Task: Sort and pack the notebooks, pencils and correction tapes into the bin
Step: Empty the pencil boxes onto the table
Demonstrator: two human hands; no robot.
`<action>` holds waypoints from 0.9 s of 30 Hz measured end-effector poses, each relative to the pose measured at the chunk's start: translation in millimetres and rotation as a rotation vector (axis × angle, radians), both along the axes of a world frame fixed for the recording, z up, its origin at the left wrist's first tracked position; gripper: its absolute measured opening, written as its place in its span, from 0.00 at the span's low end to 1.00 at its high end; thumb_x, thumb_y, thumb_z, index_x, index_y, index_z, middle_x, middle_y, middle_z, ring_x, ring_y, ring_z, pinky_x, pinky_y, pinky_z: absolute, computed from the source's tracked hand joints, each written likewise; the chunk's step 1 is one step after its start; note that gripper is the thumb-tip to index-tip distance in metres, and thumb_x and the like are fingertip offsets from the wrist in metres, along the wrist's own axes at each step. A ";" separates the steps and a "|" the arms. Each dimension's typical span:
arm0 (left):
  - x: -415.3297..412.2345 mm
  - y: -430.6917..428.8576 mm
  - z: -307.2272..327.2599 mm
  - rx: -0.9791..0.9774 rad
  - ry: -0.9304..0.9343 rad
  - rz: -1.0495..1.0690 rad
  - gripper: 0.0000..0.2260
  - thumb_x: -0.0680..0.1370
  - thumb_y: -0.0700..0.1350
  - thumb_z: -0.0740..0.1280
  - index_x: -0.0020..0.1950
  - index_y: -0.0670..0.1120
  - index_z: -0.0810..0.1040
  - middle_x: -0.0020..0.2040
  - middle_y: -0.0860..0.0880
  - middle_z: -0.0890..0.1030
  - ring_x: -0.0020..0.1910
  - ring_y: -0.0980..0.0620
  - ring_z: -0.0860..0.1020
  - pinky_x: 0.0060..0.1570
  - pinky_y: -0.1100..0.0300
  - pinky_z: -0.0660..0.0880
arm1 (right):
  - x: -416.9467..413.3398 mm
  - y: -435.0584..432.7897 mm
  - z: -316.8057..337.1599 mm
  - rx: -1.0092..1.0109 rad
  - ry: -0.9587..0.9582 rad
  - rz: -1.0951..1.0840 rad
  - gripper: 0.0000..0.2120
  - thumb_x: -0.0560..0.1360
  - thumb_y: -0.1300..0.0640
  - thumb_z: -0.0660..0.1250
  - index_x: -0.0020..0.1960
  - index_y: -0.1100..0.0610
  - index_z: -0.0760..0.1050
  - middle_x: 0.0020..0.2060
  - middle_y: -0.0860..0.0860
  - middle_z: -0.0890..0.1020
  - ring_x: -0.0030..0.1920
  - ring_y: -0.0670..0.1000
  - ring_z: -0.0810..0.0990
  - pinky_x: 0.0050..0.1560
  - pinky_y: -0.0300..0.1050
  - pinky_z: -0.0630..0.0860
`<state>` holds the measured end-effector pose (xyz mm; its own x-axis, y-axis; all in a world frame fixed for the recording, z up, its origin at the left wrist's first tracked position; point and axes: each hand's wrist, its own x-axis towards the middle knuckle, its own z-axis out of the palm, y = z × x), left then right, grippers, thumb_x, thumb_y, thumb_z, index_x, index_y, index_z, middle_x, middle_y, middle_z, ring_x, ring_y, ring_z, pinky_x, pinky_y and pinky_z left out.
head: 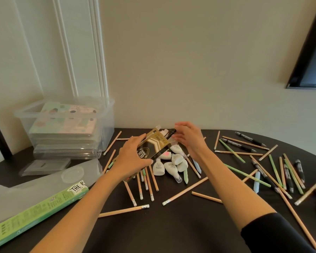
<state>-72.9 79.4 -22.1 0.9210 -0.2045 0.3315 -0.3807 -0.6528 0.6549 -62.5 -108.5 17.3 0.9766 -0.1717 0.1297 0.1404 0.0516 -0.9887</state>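
Observation:
Both hands hold a black-and-gold pen box (153,146) above the middle of the dark table. My left hand (131,157) grips its near end. My right hand (188,136) pinches its far end with the fingertips. Beneath the box lies a cluster of white correction tapes (171,164). Several wooden pencils (179,191) and green pencils (232,150) are scattered over the table, mostly at the right. A clear plastic bin (106,125) stands at the back left with pastel notebooks (66,121) stacked inside.
A long green carton (36,207) lies at the front left on grey plastic wrap (26,189), with a round clear lid (72,173) on the wrap. Several black pens (250,141) lie among the pencils at the right. A wall runs behind the table.

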 end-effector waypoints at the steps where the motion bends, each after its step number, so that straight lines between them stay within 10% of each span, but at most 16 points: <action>1: -0.8 -2.3 1.5 -0.006 -0.015 -0.010 0.38 0.67 0.45 0.75 0.73 0.50 0.61 0.67 0.50 0.67 0.66 0.50 0.66 0.67 0.49 0.65 | -2.1 -3.8 -1.6 -0.059 -0.005 0.025 0.04 0.76 0.63 0.64 0.46 0.58 0.77 0.37 0.53 0.80 0.37 0.47 0.78 0.41 0.37 0.77; 10: -7.0 -18.4 0.6 0.058 -0.042 -0.061 0.35 0.67 0.44 0.75 0.71 0.51 0.65 0.67 0.51 0.69 0.66 0.53 0.64 0.59 0.63 0.58 | -16.4 -36.2 -21.7 -0.406 0.136 0.276 0.12 0.78 0.54 0.61 0.53 0.57 0.80 0.54 0.50 0.79 0.56 0.45 0.74 0.51 0.41 0.72; 15: -5.6 -36.6 5.5 0.073 -0.108 0.040 0.35 0.67 0.45 0.75 0.70 0.49 0.66 0.65 0.49 0.71 0.63 0.50 0.69 0.62 0.53 0.66 | -22.1 -83.1 -30.4 -0.140 0.176 -0.214 0.08 0.77 0.59 0.61 0.50 0.57 0.78 0.44 0.50 0.78 0.44 0.46 0.75 0.37 0.36 0.74; 21: -2.1 -48.9 3.5 0.051 -0.090 0.133 0.33 0.67 0.46 0.74 0.70 0.50 0.66 0.64 0.48 0.71 0.63 0.49 0.68 0.62 0.51 0.64 | -26.5 -125.7 -65.2 -0.833 0.406 -0.316 0.08 0.75 0.62 0.64 0.48 0.64 0.80 0.44 0.57 0.82 0.44 0.54 0.79 0.47 0.46 0.76; 27: 1.2 -61.6 -1.2 0.077 -0.101 0.109 0.33 0.67 0.45 0.74 0.70 0.49 0.66 0.63 0.48 0.72 0.64 0.49 0.68 0.64 0.47 0.66 | -10.6 -111.5 -81.0 -1.012 0.542 -0.222 0.12 0.71 0.57 0.70 0.50 0.63 0.74 0.43 0.56 0.79 0.42 0.52 0.78 0.39 0.41 0.75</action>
<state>-71.8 17.8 -23.4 0.9020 -0.1339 0.4105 -0.3664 -0.7404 0.5636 -73.1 -220.1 -63.7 0.9075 -0.4026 -0.1196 -0.4057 -0.7666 -0.4977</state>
